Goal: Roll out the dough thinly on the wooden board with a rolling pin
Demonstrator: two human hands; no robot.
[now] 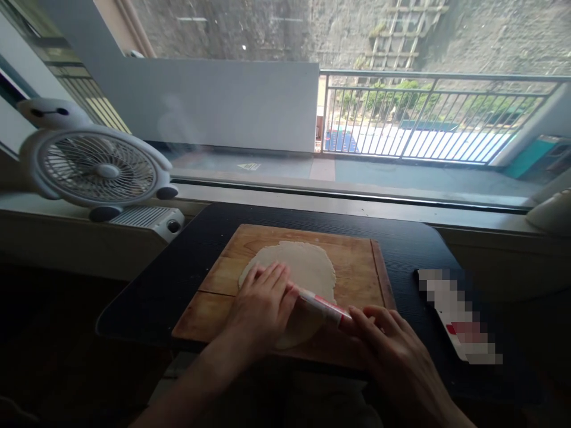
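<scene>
A flat, roughly round sheet of pale dough [303, 258] with an uneven edge lies on a wooden cutting board [354, 255]. Slanting across it is a rolling pin [322, 304], its middle showing a shiny white and red surface. My left hand [263, 297] is laid over the pin's left end, fingers together and curved down. Its fingertips are above the dough, and that end of the pin is hidden. At the other end, my right hand [388, 336] grips the pin near the board's right front corner, with its fingers bent round it.
The board rests on a dark table [165, 297]. On the table's right side is a flat pixelated object [455, 315]. A white fan [107, 169] with a character's head stands at the left by the window sill [276, 193]. Beyond the glass is a railing [428, 119].
</scene>
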